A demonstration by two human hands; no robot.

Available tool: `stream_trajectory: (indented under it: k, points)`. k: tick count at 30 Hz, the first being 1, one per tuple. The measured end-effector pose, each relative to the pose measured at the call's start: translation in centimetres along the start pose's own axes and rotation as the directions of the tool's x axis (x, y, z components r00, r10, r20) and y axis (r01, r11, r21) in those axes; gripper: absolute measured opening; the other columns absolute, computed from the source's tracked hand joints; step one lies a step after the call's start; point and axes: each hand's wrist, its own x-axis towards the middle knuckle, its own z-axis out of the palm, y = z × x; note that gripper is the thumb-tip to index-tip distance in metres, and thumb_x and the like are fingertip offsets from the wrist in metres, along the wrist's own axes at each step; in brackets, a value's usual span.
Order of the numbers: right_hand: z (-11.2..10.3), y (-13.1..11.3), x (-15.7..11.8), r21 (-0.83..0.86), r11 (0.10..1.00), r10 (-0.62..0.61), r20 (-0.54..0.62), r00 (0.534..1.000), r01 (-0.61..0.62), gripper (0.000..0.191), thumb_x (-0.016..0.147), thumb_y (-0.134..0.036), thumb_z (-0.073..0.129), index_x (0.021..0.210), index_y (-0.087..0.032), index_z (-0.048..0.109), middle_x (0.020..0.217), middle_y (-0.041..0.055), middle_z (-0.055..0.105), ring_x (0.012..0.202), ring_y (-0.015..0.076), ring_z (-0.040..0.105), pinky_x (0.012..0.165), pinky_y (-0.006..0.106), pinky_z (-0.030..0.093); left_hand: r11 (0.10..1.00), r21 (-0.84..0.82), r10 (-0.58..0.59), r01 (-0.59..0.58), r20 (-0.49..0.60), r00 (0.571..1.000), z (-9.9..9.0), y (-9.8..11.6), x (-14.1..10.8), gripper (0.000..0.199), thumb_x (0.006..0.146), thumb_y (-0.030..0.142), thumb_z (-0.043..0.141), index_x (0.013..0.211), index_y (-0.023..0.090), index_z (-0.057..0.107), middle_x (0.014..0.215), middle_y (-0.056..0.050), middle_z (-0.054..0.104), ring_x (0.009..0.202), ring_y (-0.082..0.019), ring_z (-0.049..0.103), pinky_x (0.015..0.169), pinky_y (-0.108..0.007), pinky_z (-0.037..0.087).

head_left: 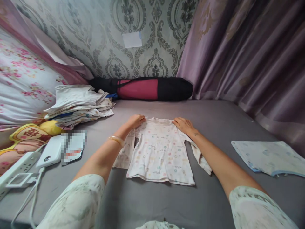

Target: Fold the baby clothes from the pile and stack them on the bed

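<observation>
A small long-sleeved white shirt (pixel 159 152) with a pale coloured print lies spread on the grey bed sheet, its neckline away from me. My left hand (pixel 137 121), below a pale bangle on the forearm, has its fingers closed at the shirt's left shoulder. At the opposite shoulder, the fingers of my right hand (pixel 184 124) are bent together on the fabric. Both sleeves angle down beside the body of the shirt, each partly covered by my forearms. My fingertips are only partly visible.
Folded clothes (pixel 79 103) are piled at the left beside a floral pillow (pixel 26 76). Nearer are a power strip (pixel 20 170), cables and a white power bank (pixel 51 151). A black-and-red long bag (pixel 138 89) lies along the wall. Another folded garment (pixel 269 156) lies at right.
</observation>
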Motion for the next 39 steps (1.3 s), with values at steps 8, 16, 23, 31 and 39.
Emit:
stream_trajectory:
  k: [8, 16, 23, 31, 39]
  points:
    - [-0.1, 0.6, 2.6, 0.012, 0.999, 0.040, -0.006, 0.999, -0.040, 0.035, 0.102, -0.042, 0.036, 0.114, -0.024, 0.064, 0.115, 0.0080, 0.066, 0.100, 0.0232, 0.062, 0.078, 0.030, 0.040, 0.992, 0.025, -0.124, 0.125, -0.041, 0.991, -0.7, -0.4, 2.6, 0.038, 0.095, 0.043, 0.039, 0.106, 0.022, 0.069, 0.106, -0.010, 0.072, 0.097, -0.025, 0.066, 0.074, -0.028, 0.047]
    - [-0.3, -0.5, 4.2, 0.072, 0.997, 0.013, 0.054, 0.998, -0.017, 0.035, 0.100, -0.033, 0.039, 0.123, -0.019, 0.062, 0.126, 0.0122, 0.061, 0.118, 0.0265, 0.051, 0.097, 0.037, 0.036, 0.979, 0.027, -0.202, 0.202, 0.002, 0.979, -0.4, 1.3, 3.4, 0.030, 0.090, 0.032, 0.049, 0.108, 0.020, 0.069, 0.109, -0.010, 0.071, 0.101, -0.024, 0.065, 0.082, -0.029, 0.047]
    - [0.8, -2.1, 5.6, 0.164, 0.984, 0.064, 0.047, 0.997, -0.071, 0.033, 0.099, -0.038, 0.044, 0.120, -0.020, 0.062, 0.125, 0.0115, 0.060, 0.120, 0.0268, 0.050, 0.096, 0.037, 0.035, 0.977, -0.106, -0.196, 0.187, -0.082, 0.977, 1.5, 2.6, 5.5, 0.033, 0.091, 0.041, 0.049, 0.102, 0.016, 0.069, 0.103, -0.013, 0.071, 0.097, -0.026, 0.065, 0.081, -0.031, 0.046]
    - [2.4, -2.4, 5.1, 0.207, 0.970, 0.142, -0.072, 0.987, -0.124, 0.032, 0.099, -0.038, 0.043, 0.116, -0.019, 0.061, 0.122, 0.0133, 0.061, 0.115, 0.0275, 0.051, 0.096, 0.037, 0.036, 0.969, -0.093, -0.241, 0.227, -0.181, 0.954, 3.8, 2.8, 5.0, 0.027, 0.097, 0.035, 0.041, 0.103, 0.015, 0.058, 0.099, -0.013, 0.067, 0.093, -0.022, 0.060, 0.084, -0.032, 0.043]
    - [-0.5, 2.2, 3.7, 0.447, 0.880, 0.217, -0.083, 0.973, -0.158, 0.031, 0.097, -0.028, 0.042, 0.114, -0.015, 0.065, 0.111, 0.0102, 0.069, 0.098, 0.0182, 0.062, 0.085, 0.027, 0.044, 0.949, 0.114, -0.259, 0.294, -0.247, 0.934, 1.8, 5.5, 3.6, 0.035, 0.096, 0.036, 0.044, 0.121, 0.013, 0.051, 0.123, -0.020, 0.054, 0.115, -0.033, 0.049, 0.093, -0.044, 0.037]
